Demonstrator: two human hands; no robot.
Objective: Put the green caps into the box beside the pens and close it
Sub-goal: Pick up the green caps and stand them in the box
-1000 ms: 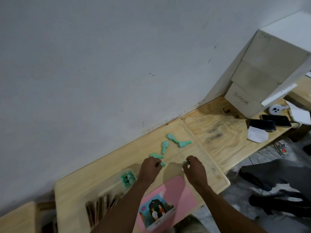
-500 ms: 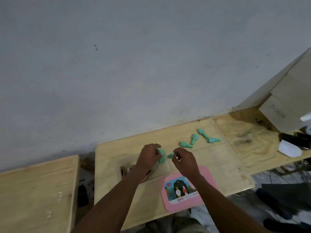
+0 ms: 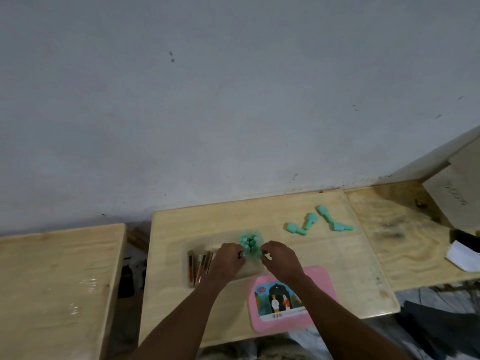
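Note:
A clear box (image 3: 255, 268) lies on the middle wooden table (image 3: 324, 261). Brown pens (image 3: 198, 266) fill its left part and a heap of green caps (image 3: 249, 241) stands in its right part. My left hand (image 3: 228, 262) hovers over the box with its fingers curled, pinching what looks like a green cap at the heap's left edge. My right hand (image 3: 281, 261) is curled at the heap's right edge; whether it holds a cap is hidden. Several loose green caps (image 3: 310, 220) lie on the table to the far right of the box.
The pink lid (image 3: 291, 300) with a picture label lies near the table's front edge, under my right forearm. A second wooden table (image 3: 52, 281) stands to the left across a gap. At the far right are a board, a dark phone and white paper (image 3: 465, 259).
The view has swung left and levelled. Both hands came from the loose caps to the box and now sit at the heap of caps in it.

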